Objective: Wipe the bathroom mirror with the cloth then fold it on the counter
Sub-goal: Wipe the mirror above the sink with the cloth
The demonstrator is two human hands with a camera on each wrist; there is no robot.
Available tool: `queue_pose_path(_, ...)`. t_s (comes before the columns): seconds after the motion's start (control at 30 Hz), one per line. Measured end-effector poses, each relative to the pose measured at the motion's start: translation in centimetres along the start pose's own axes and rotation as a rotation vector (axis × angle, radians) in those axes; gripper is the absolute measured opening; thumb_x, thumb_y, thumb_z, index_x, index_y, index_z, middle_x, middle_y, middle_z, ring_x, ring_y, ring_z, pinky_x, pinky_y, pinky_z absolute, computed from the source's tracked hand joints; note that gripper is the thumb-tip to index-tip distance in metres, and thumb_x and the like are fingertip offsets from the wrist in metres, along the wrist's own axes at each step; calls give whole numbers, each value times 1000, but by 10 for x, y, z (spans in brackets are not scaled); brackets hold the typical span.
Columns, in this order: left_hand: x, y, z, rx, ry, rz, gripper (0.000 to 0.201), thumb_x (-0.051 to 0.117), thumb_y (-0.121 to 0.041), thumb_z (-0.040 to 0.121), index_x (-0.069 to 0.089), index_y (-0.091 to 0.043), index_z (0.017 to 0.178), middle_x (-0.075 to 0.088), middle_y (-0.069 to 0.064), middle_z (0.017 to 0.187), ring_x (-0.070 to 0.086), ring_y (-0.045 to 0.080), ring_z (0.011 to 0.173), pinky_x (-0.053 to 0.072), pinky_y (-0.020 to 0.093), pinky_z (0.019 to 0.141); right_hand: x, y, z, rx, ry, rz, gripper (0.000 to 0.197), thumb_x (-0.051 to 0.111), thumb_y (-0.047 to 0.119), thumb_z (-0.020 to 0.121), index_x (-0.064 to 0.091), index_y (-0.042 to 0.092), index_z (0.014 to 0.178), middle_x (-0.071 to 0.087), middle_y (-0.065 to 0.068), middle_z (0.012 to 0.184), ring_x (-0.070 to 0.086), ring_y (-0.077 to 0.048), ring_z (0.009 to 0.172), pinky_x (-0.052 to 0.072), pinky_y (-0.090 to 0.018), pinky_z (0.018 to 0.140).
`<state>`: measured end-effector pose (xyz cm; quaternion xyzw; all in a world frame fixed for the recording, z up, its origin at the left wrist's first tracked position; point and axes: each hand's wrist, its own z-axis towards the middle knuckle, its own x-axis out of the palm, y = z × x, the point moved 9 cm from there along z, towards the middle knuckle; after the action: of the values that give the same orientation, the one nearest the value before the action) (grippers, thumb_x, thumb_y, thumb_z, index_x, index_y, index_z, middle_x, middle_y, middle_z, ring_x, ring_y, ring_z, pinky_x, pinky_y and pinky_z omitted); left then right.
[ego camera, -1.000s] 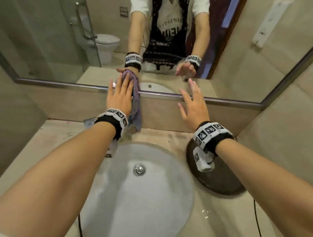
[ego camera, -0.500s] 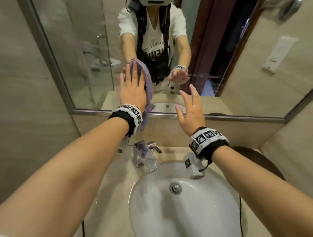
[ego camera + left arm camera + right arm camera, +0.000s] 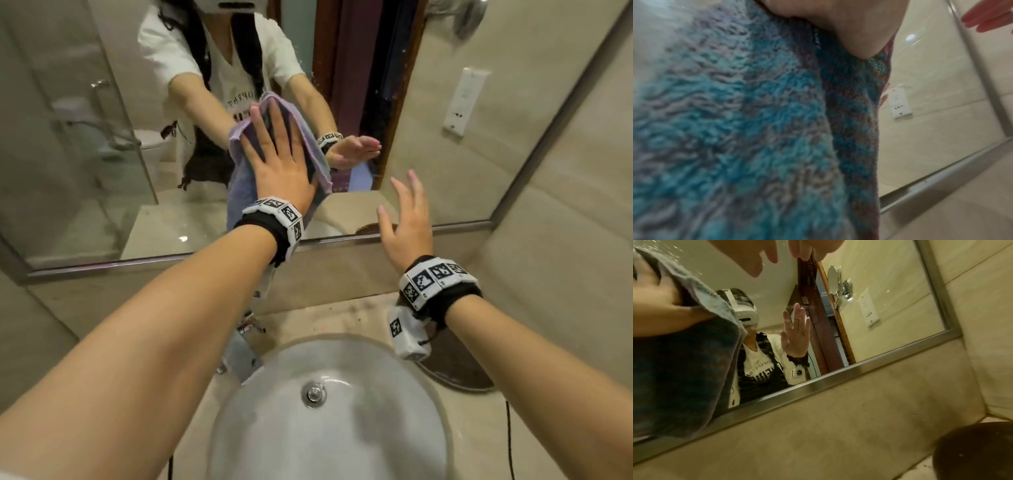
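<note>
My left hand [image 3: 281,164] lies flat with straight fingers, pressing the purple-blue cloth [image 3: 310,144] against the mirror [image 3: 428,113]; the cloth's lower end hangs past the mirror's metal bottom edge [image 3: 411,231]. My right hand [image 3: 407,219] hovers with relaxed, spread fingers just before the glass, holding nothing, with bare mirror to its right up to the frame. Below, on the desk [image 3: 342,315], the white sink [image 3: 342,428] holds only its drain plug [image 3: 313,393]. A dark round mat [image 3: 455,370] lies beside the sink.
</note>
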<state>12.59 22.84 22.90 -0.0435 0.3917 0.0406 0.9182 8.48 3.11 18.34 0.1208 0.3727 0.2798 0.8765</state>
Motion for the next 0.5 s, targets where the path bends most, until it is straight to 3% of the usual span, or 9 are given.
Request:
queue_pose_path(0.13,16,-57,2,118,-24,0,84,44,-43,91,-5,-1,144,9,18,156,12,42,141,17,64,107,-12,-41,3,18,-16,-14,46,49,20,90,45,4,133,30,-19,147,32,-31,135,23,-31,111)
queue_pose_path(0.3,43,-125,-3,353,4,-6,80,31,-49,91,-4,-4,147,1,20,156,4,45,141,6,69,104,-20,-88,16,16,-8,-29,47,48,20,90,45,3,133,30,-18,148,31,-30,136,19,-25,110)
queue_pose_path(0.5,65,-198,-15,599,-102,152,88,46,-61,82,13,-11,147,22,10,155,21,33,141,21,61,107,-28,-133,23,33,-34,-10,45,50,17,90,46,3,132,31,-18,147,32,-30,135,21,-27,110)
